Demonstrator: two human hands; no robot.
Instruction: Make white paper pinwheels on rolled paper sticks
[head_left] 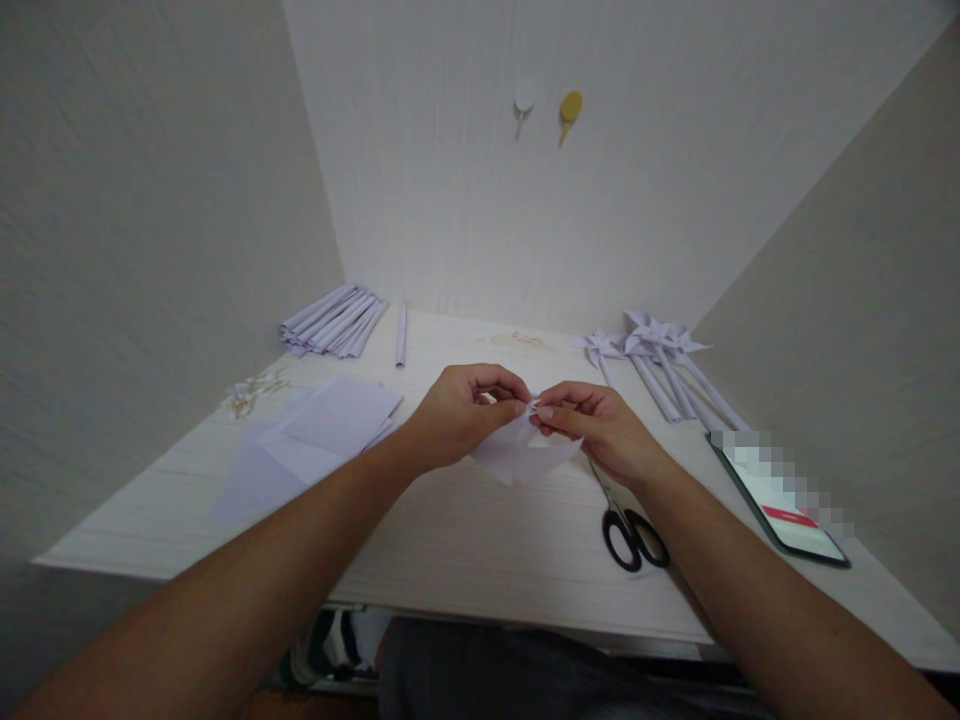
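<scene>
Over the middle of the pale table [465,540], both my hands pinch one folded white paper piece [519,452]. My left hand [463,412] grips its upper left part between thumb and fingers. My right hand [600,425] pinches the top edge just to the right, fingertips nearly touching the left ones. The paper hangs below the fingers in a pointed shape, close above the tabletop.
Loose white sheets [315,435] lie at the left. Rolled paper sticks [334,322] are piled at the back left, one stick [401,335] apart. Small wooden bits [251,392] sit near the left edge. Finished paper pinwheels [660,350], black scissors [628,525] and a phone [780,500] lie at the right.
</scene>
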